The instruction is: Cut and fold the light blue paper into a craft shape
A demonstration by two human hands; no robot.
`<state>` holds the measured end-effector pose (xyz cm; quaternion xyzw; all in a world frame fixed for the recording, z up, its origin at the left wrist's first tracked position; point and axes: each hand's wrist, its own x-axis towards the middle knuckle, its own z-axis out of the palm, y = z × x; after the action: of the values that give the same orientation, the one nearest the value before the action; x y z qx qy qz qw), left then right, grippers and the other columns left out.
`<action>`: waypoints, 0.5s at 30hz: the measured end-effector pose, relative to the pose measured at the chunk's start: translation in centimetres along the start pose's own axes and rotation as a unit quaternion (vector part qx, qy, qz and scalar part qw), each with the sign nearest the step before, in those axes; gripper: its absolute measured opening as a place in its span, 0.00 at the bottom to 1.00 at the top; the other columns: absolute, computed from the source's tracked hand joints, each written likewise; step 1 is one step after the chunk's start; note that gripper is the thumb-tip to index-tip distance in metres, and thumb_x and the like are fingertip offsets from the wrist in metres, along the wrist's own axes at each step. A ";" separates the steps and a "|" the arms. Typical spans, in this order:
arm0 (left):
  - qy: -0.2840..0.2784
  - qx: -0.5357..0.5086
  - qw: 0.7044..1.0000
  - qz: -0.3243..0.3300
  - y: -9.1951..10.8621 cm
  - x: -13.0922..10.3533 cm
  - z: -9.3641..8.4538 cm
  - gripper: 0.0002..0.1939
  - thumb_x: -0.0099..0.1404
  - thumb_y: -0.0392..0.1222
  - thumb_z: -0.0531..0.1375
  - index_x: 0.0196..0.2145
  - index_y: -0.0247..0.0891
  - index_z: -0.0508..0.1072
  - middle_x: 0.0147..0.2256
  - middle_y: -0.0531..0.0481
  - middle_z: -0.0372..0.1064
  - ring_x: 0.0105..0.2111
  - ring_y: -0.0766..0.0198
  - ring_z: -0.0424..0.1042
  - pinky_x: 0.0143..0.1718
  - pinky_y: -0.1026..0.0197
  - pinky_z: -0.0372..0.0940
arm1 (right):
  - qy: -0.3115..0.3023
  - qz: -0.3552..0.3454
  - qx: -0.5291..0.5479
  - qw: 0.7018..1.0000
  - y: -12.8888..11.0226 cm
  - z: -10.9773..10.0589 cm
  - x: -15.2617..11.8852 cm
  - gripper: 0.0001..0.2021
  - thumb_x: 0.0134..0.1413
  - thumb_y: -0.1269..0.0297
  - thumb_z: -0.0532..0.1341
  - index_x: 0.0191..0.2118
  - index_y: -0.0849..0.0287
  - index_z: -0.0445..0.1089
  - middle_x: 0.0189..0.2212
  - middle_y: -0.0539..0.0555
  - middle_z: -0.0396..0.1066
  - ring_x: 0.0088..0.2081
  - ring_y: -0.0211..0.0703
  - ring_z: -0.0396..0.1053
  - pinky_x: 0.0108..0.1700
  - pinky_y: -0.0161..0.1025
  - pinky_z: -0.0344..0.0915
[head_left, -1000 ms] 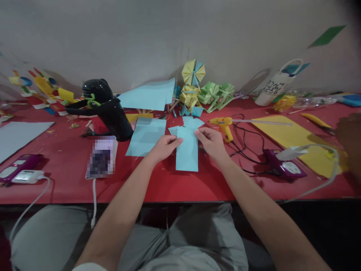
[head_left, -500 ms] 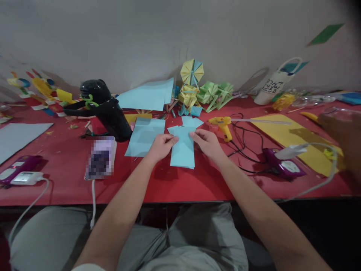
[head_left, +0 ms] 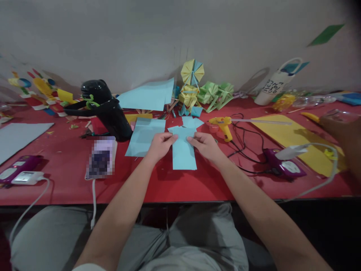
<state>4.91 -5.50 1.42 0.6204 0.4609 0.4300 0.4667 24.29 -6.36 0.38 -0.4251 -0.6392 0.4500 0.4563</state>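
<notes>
A folded light-blue paper strip (head_left: 184, 156) lies on the red table (head_left: 175, 184), its long side pointing toward me. My left hand (head_left: 160, 145) pinches its upper left edge and my right hand (head_left: 204, 145) pinches its upper right edge. Both thumbs sit on top of the paper near its far end. A larger light-blue sheet (head_left: 144, 136) lies just left of my left hand. Small blue paper scraps (head_left: 191, 122) rest just beyond the strip.
A black pitcher-like object (head_left: 108, 111) and a phone (head_left: 100, 157) stand to the left. A yellow glue gun (head_left: 222, 124) with black cords, a yellow sheet (head_left: 299, 137) and a purple device (head_left: 284, 167) lie right. Folded paper fans (head_left: 197, 88) line the wall. Another person's hand (head_left: 348, 137) enters at far right.
My hands have drawn closer together on the strip's far end, and the strip has shifted slightly. The other person's hand at the right edge moved a little.
</notes>
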 end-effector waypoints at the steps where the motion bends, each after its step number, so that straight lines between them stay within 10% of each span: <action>1: 0.005 0.007 1.000 0.009 0.0 0.0 0.0 0.20 0.58 0.54 0.62 0.20 0.37 0.64 0.20 0.55 0.53 0.24 0.68 0.53 0.26 0.62 0.50 | 0.001 0.000 -0.005 1.000 0.0 0.0 0.0 0.22 0.51 0.47 0.63 0.21 0.58 0.57 0.18 0.44 0.51 0.21 0.31 0.47 0.23 0.35 0.45; 15: 0.057 0.016 0.997 0.041 -0.3 0.3 -0.2 0.18 0.59 0.53 0.60 0.22 0.37 0.65 0.21 0.55 0.54 0.23 0.69 0.53 0.26 0.63 0.52 | -0.026 0.049 0.024 0.998 -0.1 0.1 -0.2 0.19 0.51 0.47 0.63 0.26 0.59 0.64 0.18 0.45 0.61 0.20 0.33 0.59 0.24 0.35 0.58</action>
<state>4.76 -5.13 1.23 0.6206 0.4680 0.4757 0.4118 24.22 -6.55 0.40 -0.4332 -0.6182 0.4978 0.4270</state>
